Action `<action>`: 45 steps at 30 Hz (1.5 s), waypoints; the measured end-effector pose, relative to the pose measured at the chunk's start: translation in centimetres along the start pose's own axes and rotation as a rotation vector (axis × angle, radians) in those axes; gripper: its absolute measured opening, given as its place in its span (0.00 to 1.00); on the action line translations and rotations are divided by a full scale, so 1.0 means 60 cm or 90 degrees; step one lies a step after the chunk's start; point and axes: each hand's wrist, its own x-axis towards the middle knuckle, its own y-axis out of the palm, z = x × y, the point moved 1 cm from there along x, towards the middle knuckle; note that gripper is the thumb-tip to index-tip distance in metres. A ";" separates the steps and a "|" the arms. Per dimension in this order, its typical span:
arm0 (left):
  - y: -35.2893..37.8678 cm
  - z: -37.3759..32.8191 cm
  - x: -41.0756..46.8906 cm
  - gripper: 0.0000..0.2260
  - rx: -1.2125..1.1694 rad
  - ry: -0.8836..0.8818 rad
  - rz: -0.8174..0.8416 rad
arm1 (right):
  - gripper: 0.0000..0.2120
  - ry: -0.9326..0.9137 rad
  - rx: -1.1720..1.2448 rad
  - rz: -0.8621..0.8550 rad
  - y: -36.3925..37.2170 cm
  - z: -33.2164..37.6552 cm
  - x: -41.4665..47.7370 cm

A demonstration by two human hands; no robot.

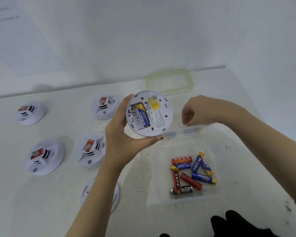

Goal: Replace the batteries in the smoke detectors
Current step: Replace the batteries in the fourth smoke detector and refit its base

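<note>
Four spare smoke detectors (46, 157) are stood on the worktop (58, 194) at left. An upturned detector (149, 113), one blue battery (143, 115) seated inside, is gripped by the left hand (120, 134). The right hand (196, 110) is held loosely curled and empty above the clear tub (220, 151) of loose batteries (191, 173).

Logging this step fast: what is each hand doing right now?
Left hand: grips the smoke detector, back facing up.
Right hand: fingers loosely curled, holding nothing visible.

white table (41, 202), four smoke detectors (45, 157) at left, round white plate (90, 190) nearer, clear tub (191, 130) holding batteries (191, 173), green-rimmed lid (190, 79) behind
</note>
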 end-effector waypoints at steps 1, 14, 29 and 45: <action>0.001 0.002 0.001 0.42 -0.002 -0.002 0.001 | 0.05 0.014 -0.037 0.023 -0.002 0.004 0.005; 0.003 0.028 -0.001 0.43 -0.021 -0.017 0.002 | 0.11 0.024 -0.153 0.002 0.009 0.006 0.022; 0.018 0.006 0.001 0.41 -0.040 -0.006 0.017 | 0.06 -0.208 0.528 -0.332 -0.015 0.038 -0.074; 0.031 -0.036 -0.028 0.32 -0.138 -0.061 0.021 | 0.09 -0.435 0.149 -0.609 0.090 0.108 -0.113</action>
